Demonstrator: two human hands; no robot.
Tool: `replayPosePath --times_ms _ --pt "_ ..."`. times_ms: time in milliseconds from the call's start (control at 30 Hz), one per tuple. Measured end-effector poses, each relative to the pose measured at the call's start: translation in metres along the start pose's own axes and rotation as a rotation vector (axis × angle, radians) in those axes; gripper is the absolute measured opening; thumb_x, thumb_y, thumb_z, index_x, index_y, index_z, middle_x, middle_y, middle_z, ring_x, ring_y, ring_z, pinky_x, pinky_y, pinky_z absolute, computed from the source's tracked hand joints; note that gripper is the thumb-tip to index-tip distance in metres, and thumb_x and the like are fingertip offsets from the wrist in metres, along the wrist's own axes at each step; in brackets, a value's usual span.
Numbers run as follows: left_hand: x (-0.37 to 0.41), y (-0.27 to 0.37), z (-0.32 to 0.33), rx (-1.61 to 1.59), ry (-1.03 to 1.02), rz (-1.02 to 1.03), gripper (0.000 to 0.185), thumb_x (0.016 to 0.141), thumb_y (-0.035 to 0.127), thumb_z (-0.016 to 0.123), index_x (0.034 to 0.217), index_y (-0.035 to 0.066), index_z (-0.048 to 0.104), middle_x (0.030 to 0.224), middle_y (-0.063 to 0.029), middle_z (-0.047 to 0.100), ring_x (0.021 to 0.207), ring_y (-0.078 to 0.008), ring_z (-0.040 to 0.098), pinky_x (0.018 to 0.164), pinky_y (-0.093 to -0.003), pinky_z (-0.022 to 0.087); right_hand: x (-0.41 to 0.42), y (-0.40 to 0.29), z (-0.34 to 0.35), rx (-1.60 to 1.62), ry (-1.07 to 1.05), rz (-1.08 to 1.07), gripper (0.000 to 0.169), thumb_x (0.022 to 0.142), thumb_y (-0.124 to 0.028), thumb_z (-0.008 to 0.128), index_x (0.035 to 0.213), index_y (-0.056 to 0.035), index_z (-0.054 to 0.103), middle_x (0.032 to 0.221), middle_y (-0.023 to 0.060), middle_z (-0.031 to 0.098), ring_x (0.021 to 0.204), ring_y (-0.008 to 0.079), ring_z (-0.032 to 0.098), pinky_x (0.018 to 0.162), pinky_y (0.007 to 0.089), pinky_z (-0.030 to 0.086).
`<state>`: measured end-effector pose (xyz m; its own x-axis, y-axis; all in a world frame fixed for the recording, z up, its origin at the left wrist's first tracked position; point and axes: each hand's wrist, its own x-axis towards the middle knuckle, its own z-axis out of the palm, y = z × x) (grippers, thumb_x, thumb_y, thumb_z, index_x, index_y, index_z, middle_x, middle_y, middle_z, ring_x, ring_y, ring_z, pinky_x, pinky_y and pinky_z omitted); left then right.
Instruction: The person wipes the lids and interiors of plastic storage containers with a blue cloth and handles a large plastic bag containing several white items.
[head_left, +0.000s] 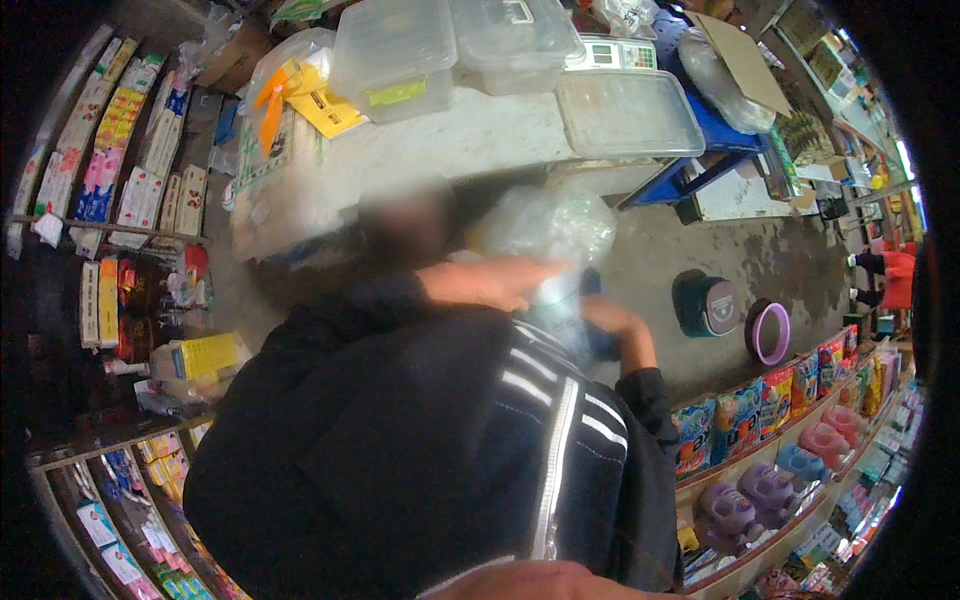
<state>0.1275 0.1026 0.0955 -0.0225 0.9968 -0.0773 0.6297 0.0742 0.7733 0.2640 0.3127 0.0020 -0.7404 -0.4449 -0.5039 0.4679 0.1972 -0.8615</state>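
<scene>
In front of my chest a pale, whitish plastic bag (559, 298) is between my hands, blurred. My left hand (487, 283) reaches in from the left with fingers stretched across its upper side. At the right, my right hand (616, 321) bends down at the bag's edge, its fingertips partly hidden. Both hands are at the bag, but blur hides how firmly they grip. Just beyond them is a bulging clear plastic bag (559, 221), its contents unclear. Something dark blue (602, 341) shows below my right hand.
Ahead, a white counter (480, 139) bears clear lidded boxes (401, 56), a digital scale (611, 54) and a plastic lid (628, 112). A dark round container (709, 306) and purple ring (771, 334) are at right. Detergent shelves (724, 491) line the lower right; a person (896, 279) is farther off.
</scene>
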Motion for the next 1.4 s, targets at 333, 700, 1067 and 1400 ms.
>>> replayPosePath --times_ms 333,700,1067,1400 --pt "0.018 -0.018 -0.004 0.582 -0.039 0.112 0.009 0.073 0.012 0.051 0.074 0.004 0.055 0.088 -0.007 0.052 0.092 -0.0279 0.051 0.088 -0.045 0.041 0.005 -0.017 -0.014 -0.207 0.117 0.136 0.046 0.09 -0.038 0.043 0.115 -0.0009 0.055 0.112 0.0098 0.059 0.101 0.0204 0.051 0.092 0.0331 0.037" --pt "0.011 -0.137 -0.095 0.374 0.039 0.16 0.034 0.061 0.006 0.062 0.095 0.009 0.063 0.109 -0.0078 0.06 0.108 -0.0257 0.053 0.097 -0.0463 0.035 0.021 -0.056 -0.059 0.459 0.881 -0.104 0.045 0.09 -0.033 0.049 0.118 0.0022 0.052 0.103 0.0128 0.062 0.095 0.019 0.057 0.087 0.0296 0.042" --pt "-0.048 -0.259 -0.182 -0.805 0.793 -0.534 0.046 0.077 0.008 0.064 0.118 -0.004 0.047 0.111 -0.0136 0.054 0.101 -0.0214 0.053 0.088 -0.033 0.042 0.136 -0.015 -0.14 1.139 0.885 -0.001 0.057 0.085 -0.046 0.053 0.117 0.0003 0.045 0.107 0.0165 0.058 0.084 0.0282 0.061 0.074 0.0419 0.051" --pt "-0.121 -0.247 -0.156 -0.086 0.745 -0.297 0.024 0.086 0.015 0.052 0.105 0.002 0.059 0.112 -0.0162 0.054 0.105 -0.0269 0.051 0.091 -0.0396 0.04 0.22 -0.015 -0.22 1.147 0.918 0.131 0.081 0.072 -0.052 0.066 0.123 0.0061 0.04 0.104 0.0179 0.057 0.085 0.0311 0.06 0.079 0.0473 0.048"
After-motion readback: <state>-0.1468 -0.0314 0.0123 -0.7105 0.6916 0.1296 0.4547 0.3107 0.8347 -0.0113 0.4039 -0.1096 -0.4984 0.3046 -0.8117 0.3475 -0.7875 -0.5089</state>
